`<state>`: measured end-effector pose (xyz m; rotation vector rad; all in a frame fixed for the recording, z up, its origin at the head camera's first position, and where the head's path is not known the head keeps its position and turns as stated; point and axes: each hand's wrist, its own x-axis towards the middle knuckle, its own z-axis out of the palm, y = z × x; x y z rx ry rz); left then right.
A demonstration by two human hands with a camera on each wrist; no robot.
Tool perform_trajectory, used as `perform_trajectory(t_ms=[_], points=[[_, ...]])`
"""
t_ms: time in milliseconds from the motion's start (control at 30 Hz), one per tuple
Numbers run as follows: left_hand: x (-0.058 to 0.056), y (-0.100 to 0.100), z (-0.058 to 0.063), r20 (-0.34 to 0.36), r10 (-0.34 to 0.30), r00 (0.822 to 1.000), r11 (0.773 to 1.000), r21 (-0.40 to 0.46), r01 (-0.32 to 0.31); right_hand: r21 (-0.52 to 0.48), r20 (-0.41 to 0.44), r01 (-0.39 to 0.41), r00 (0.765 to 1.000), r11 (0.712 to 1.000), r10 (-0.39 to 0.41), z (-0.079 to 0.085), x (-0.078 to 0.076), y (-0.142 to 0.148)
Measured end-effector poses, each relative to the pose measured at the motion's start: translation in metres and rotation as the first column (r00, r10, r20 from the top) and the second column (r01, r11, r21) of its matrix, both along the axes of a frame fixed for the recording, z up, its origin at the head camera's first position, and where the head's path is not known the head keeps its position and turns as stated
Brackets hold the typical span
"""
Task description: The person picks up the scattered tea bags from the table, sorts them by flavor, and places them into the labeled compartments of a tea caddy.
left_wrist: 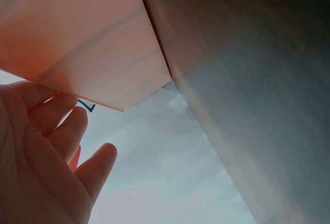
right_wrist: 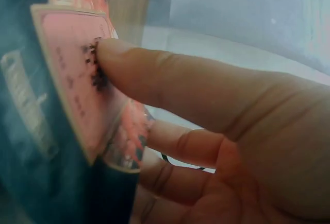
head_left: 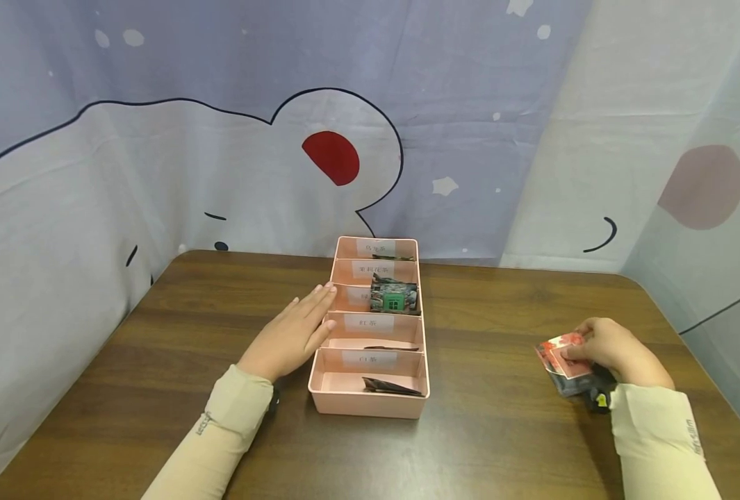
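Observation:
A pink divided box [head_left: 367, 404] stands in the middle of the table, with several compartments in a row, each with a white label in Chinese characters. My left hand [head_left: 290, 335] lies along its left side, fingers extended at the rim; the left wrist view shows its fingertips against the top edge of the box wall [left_wrist: 87, 33]. Away to the right, my right hand [head_left: 613, 348] pinches a dark tea sachet [head_left: 571, 384] with a pink and red label. In the right wrist view the thumb presses on the sachet's pink label [right_wrist: 67, 64], other fingers behind it.
Inside the box, a dark sachet with a green label [head_left: 393, 300] stands in the middle compartment, and dark sachets [head_left: 391, 387] lie in the front one. The brown wooden table [head_left: 488, 444] ends at a patterned curtain [head_left: 457, 139] behind.

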<state>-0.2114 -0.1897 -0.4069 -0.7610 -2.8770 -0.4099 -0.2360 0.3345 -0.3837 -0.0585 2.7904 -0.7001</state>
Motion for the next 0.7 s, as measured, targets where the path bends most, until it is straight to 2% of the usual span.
perform_trajectory(t_ms=[367, 700], points=[[0.001, 0.001, 0.001, 0.002, 0.000, 1.000, 1.000, 0.009, 0.000, 0.010, -0.090, 0.011, 0.996, 1.000, -0.010, 0.005, 0.000, -0.005], [0.001, 0.000, 0.000, -0.001, -0.003, 1.000, 1.000, 0.007, 0.003, -0.069, -0.165, 0.048, 0.984, 0.996, -0.059, 0.009, 0.004, -0.012]])
